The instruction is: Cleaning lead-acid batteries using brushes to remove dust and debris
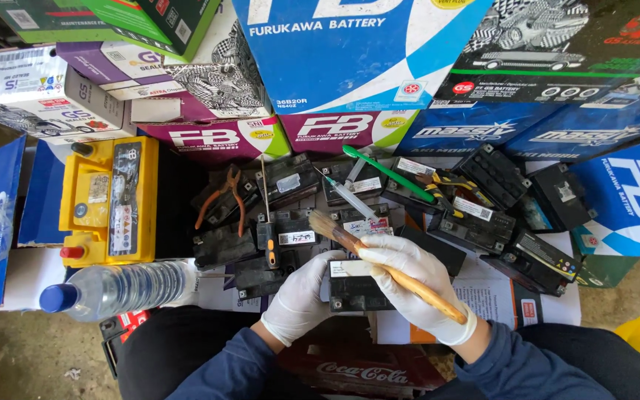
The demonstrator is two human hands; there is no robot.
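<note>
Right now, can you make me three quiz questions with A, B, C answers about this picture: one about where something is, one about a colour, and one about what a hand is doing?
1. Where does the water bottle lie?
A. left of the hands
B. on the stacked boxes
C. right of the hands

2. What colour is the big battery?
A. green
B. yellow
C. white

3. What is the right hand doing?
A. resting open
B. gripping the pliers
C. gripping a paintbrush

Answers: 1 A, the water bottle lies on its side at the left. 2 B, the big battery has a yellow case. 3 C, the right hand is closed around the paintbrush.

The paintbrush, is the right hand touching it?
Touching. The head view shows the right hand wrapped around the paintbrush handle.
</note>
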